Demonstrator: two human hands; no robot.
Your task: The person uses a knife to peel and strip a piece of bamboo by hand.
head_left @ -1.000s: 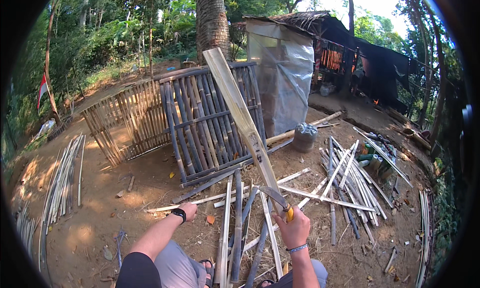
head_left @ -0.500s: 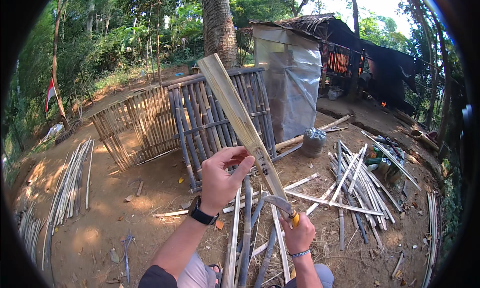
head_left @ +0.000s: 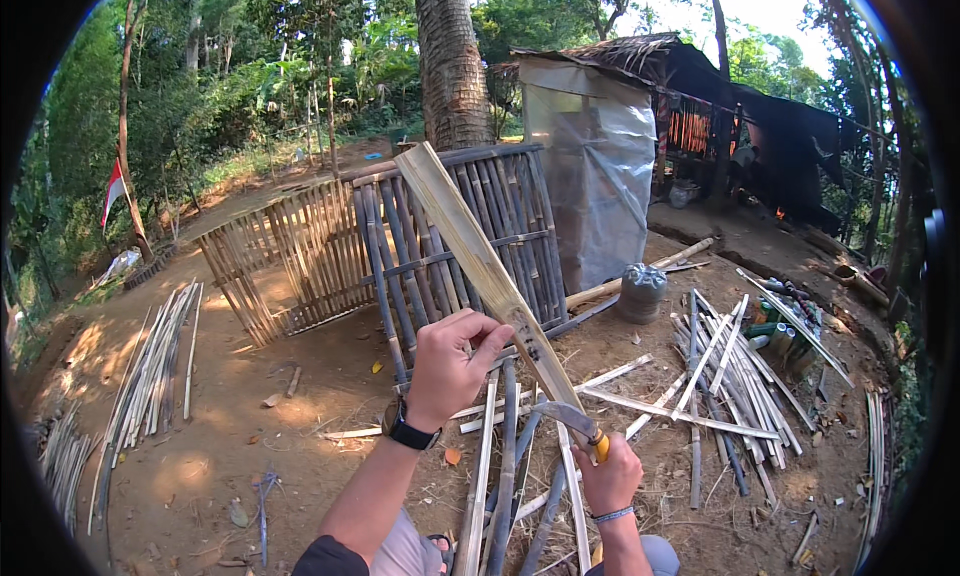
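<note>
A wide split bamboo slat [head_left: 480, 253], pale and hollowed with dark specks near its lower part, slants up and away in front of me. My left hand [head_left: 452, 368], wearing a dark watch, is closed, thumb and fingers pinched at the slat's left edge. Low on the right, my right hand [head_left: 609, 478] grips the yellow handle of a curved-blade knife [head_left: 566, 415]. Its blade lies across the slat's lower end. Whether the right hand also holds that end is hidden.
Bamboo poles [head_left: 502, 456] lie between my feet, with a pile of split strips [head_left: 735, 386] to the right and another bundle [head_left: 150, 366] at left. Ahead stand a slatted bamboo panel [head_left: 465, 246], a large plastic jug [head_left: 641, 294] and a plastic-covered shelter [head_left: 590, 166].
The whole view has shifted slightly, so the scene sits lower and further right. Both hands keep about the same places on the slat and knife; the left thumb and fingers look closer together.
</note>
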